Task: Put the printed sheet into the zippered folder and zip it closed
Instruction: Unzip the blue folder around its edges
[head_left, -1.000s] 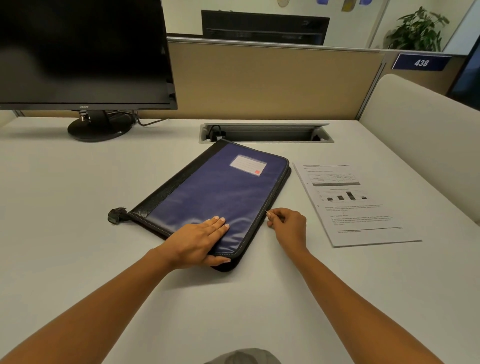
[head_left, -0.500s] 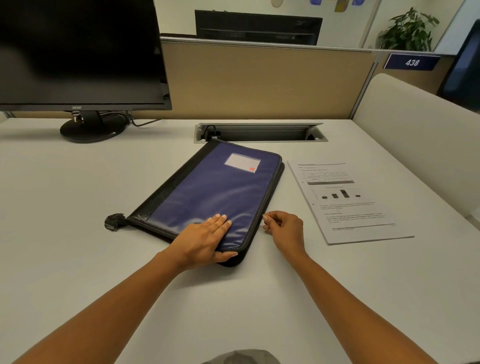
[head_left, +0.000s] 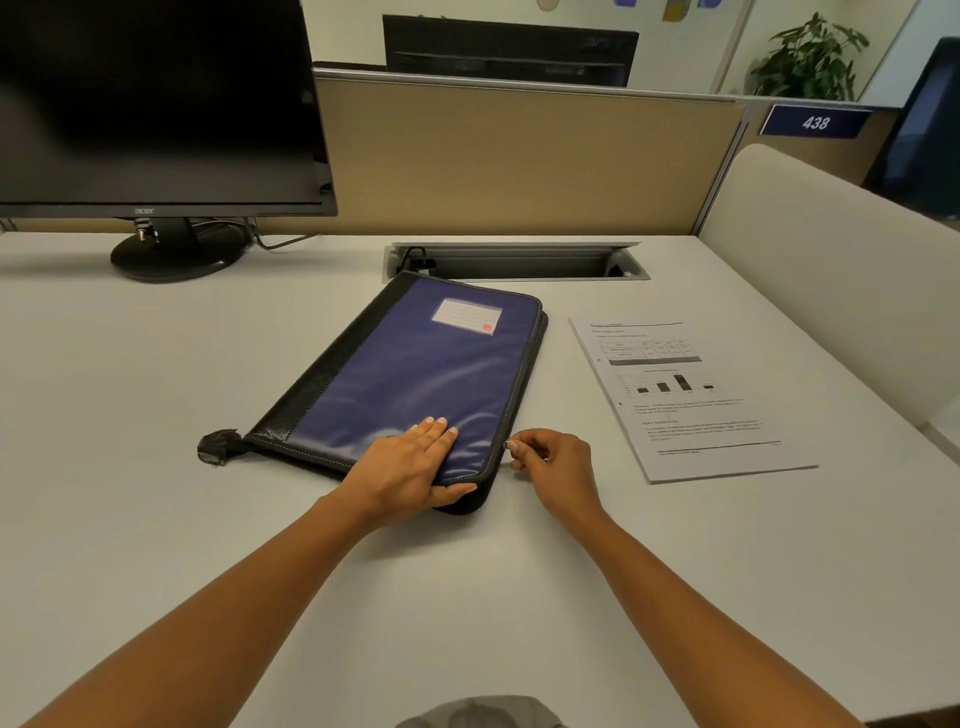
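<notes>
A blue zippered folder (head_left: 415, 374) with a black spine lies closed and slanted on the white desk (head_left: 156, 415). My left hand (head_left: 410, 467) rests flat on its near right corner, thumb wrapped under the edge. My right hand (head_left: 556, 465) is at the folder's right edge, fingertips pinched on the small metal zipper pull (head_left: 507, 445). The printed sheet (head_left: 680, 395), with a table, a bar chart and text, lies flat on the desk to the right of the folder, untouched.
A black monitor (head_left: 156, 104) on a round stand sits at the back left. A cable tray opening (head_left: 514, 260) lies just behind the folder. A beige partition (head_left: 519, 156) borders the back and a padded panel (head_left: 831, 286) the right.
The view has shifted slightly. Both hands stay almost in place; my right hand has edged a little nearer along the folder's right side with the pull pinched.
</notes>
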